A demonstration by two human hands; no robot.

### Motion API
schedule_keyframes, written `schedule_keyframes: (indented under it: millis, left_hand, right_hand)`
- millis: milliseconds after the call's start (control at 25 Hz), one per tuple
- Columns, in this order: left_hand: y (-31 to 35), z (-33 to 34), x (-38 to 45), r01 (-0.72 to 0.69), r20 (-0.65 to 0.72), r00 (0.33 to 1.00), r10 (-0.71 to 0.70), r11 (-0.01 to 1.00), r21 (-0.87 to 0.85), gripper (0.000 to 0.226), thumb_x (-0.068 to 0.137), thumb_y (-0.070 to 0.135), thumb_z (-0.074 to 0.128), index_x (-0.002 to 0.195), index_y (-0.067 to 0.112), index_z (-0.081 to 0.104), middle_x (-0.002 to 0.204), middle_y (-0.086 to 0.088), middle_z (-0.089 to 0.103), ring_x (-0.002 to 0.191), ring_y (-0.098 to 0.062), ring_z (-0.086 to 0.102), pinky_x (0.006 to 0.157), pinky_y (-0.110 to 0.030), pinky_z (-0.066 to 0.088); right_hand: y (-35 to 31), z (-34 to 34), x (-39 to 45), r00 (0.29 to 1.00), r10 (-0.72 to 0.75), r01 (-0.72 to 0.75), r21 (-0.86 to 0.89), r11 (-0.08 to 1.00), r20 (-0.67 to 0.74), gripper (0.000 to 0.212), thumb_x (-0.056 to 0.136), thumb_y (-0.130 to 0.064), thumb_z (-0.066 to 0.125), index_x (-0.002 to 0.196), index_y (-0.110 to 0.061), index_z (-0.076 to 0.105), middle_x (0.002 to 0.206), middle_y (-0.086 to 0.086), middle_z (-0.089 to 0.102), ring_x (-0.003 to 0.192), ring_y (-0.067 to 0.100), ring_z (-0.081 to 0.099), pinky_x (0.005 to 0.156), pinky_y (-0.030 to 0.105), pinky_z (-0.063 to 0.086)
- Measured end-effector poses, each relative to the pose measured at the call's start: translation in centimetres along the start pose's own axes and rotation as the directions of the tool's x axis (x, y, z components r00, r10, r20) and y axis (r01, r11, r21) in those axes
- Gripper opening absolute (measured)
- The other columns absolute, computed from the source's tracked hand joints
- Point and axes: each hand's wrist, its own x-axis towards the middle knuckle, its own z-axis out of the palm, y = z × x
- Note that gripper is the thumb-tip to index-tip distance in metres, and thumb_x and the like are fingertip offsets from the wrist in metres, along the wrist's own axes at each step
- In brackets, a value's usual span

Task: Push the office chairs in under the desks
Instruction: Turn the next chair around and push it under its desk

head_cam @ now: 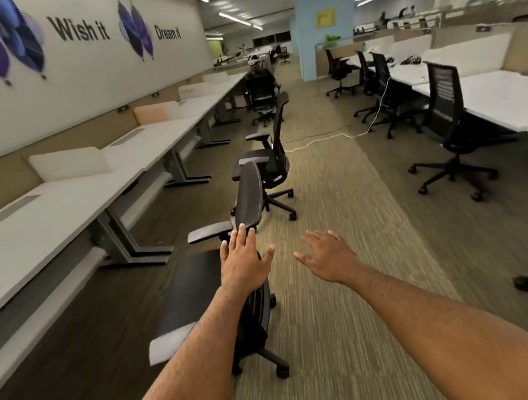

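Note:
A black office chair (pixel 250 197) stands just in front of me, in the aisle beside the long white desk (pixel 54 208) on the left; its seat faces the desk. My left hand (pixel 243 260) is flat and open, fingertips at the lower edge of its backrest. To the right of the chair hovers my right hand (pixel 326 255), fingers spread, holding nothing. A second black chair (pixel 272 158) stands farther up the aisle, also out from the desk. A third chair (pixel 260 94) sits farther back by the same desk row.
Grey desk legs (pixel 125 244) stand under the left desks. A white cable (pixel 339 135) crosses the carpeted aisle. On the right, black chairs (pixel 448 124) stand at another white desk row (pixel 499 96). A blue pillar (pixel 322 24) rises at the back.

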Motion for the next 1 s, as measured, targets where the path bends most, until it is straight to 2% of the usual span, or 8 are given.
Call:
schedule_keyframes:
  millis: [160, 320, 480, 600, 720, 800, 880, 1000]
  left_hand:
    - [-0.2, 0.6, 9.1, 0.016, 0.033, 0.999, -0.015, 0.999, -0.04, 0.077, 0.099, 0.061, 0.032, 0.159, 0.018, 0.01, 0.168, -0.004, -0.001, 0.154, -0.02, -0.004, 0.12, -0.04, -0.008]
    - [-0.9, 1.0, 16.8, 0.038, 0.052, 0.998, -0.038, 0.999, -0.016, 0.081, 0.097, 0.06, 0.038, 0.158, 0.014, 0.01, 0.168, -0.008, 0.002, 0.154, -0.024, 0.002, 0.123, -0.044, -0.002]
    - [-1.2, 2.7, 21.3, 0.064, 0.187, 0.98, -0.068, 0.998, 0.028, 0.089, 0.095, 0.059, 0.044, 0.158, 0.014, 0.001, 0.168, -0.01, -0.004, 0.154, -0.027, -0.002, 0.124, -0.049, 0.004]
    - [-1.4, 4.2, 23.9, 0.114, 0.267, 0.956, -0.12, 0.993, 0.041, 0.092, 0.095, 0.059, 0.045, 0.158, 0.013, -0.003, 0.168, -0.009, -0.005, 0.154, -0.027, -0.001, 0.124, -0.048, 0.007]
    - [-1.0, 4.9, 25.9, 0.269, 0.301, 0.919, -0.254, 0.963, -0.008, 0.091, 0.095, 0.058, 0.042, 0.158, 0.012, -0.003, 0.168, -0.009, 0.006, 0.152, -0.028, 0.016, 0.122, -0.049, 0.017]
    - [-0.4, 5.4, 27.2, 0.399, 0.318, 0.872, -0.371, 0.917, -0.025, 0.091, 0.093, 0.057, 0.045, 0.159, 0.016, -0.002, 0.164, -0.008, 0.023, 0.143, -0.03, 0.037, 0.113, -0.05, 0.034]
    - [0.1, 5.5, 28.4, 0.493, 0.311, 0.819, -0.482, 0.869, 0.049, 0.09, 0.09, 0.056, 0.049, 0.158, 0.021, 0.003, 0.151, -0.008, 0.043, 0.129, -0.031, 0.052, 0.1, -0.048, 0.043]
    - [1.0, 5.1, 30.3, 0.599, 0.321, 0.728, -0.607, 0.789, 0.134, 0.088, 0.087, 0.056, 0.053, 0.156, 0.024, 0.01, 0.133, -0.005, 0.059, 0.117, -0.029, 0.059, 0.09, -0.043, 0.046]
  right_hand:
    - [1.0, -1.4, 9.1, 1.0, -0.013, 0.013, -0.004, 1.0, 0.01, 0.071, 0.1, -0.06, 0.03, 0.155, -0.016, 0.028, 0.163, 0.005, 0.026, 0.149, 0.018, 0.02, 0.12, 0.038, 0.006]
    - [1.5, -2.0, 17.0, 0.998, -0.049, 0.05, 0.015, 0.999, -0.049, 0.068, 0.101, -0.058, 0.032, 0.154, -0.016, 0.031, 0.162, 0.005, 0.029, 0.149, 0.018, 0.022, 0.12, 0.038, 0.008]
    - [2.8, -2.0, 23.1, 0.998, -0.057, 0.057, 0.001, 0.998, -0.002, 0.066, 0.102, -0.056, 0.032, 0.154, -0.015, 0.031, 0.162, 0.005, 0.028, 0.149, 0.018, 0.021, 0.12, 0.039, 0.009]
    - [3.3, -2.0, 29.1, 0.995, -0.102, 0.102, 0.019, 0.995, 0.011, 0.066, 0.102, -0.056, 0.033, 0.154, -0.016, 0.031, 0.162, 0.006, 0.028, 0.149, 0.019, 0.022, 0.12, 0.039, 0.012]
    - [3.4, -1.2, 35.7, 0.983, -0.182, 0.18, 0.069, 0.981, 0.017, 0.068, 0.101, -0.056, 0.036, 0.155, -0.016, 0.03, 0.164, 0.007, 0.024, 0.15, 0.02, 0.019, 0.12, 0.04, 0.015]
    - [3.4, -0.3, 40.5, 0.963, -0.268, 0.264, 0.096, 0.96, 0.036, 0.068, 0.1, -0.056, 0.039, 0.154, -0.014, 0.032, 0.164, 0.009, 0.023, 0.15, 0.021, 0.018, 0.122, 0.041, 0.015]
    - [3.1, 0.9, 44.6, 0.936, -0.347, 0.337, 0.135, 0.932, 0.063, 0.069, 0.099, -0.057, 0.041, 0.152, -0.013, 0.036, 0.164, 0.01, 0.023, 0.151, 0.022, 0.016, 0.122, 0.04, 0.013]
    - [3.3, 2.6, 48.7, 0.88, -0.458, 0.437, 0.161, 0.885, 0.129, 0.069, 0.097, -0.062, 0.039, 0.148, -0.016, 0.045, 0.164, 0.006, 0.024, 0.151, 0.021, 0.012, 0.12, 0.039, 0.008]
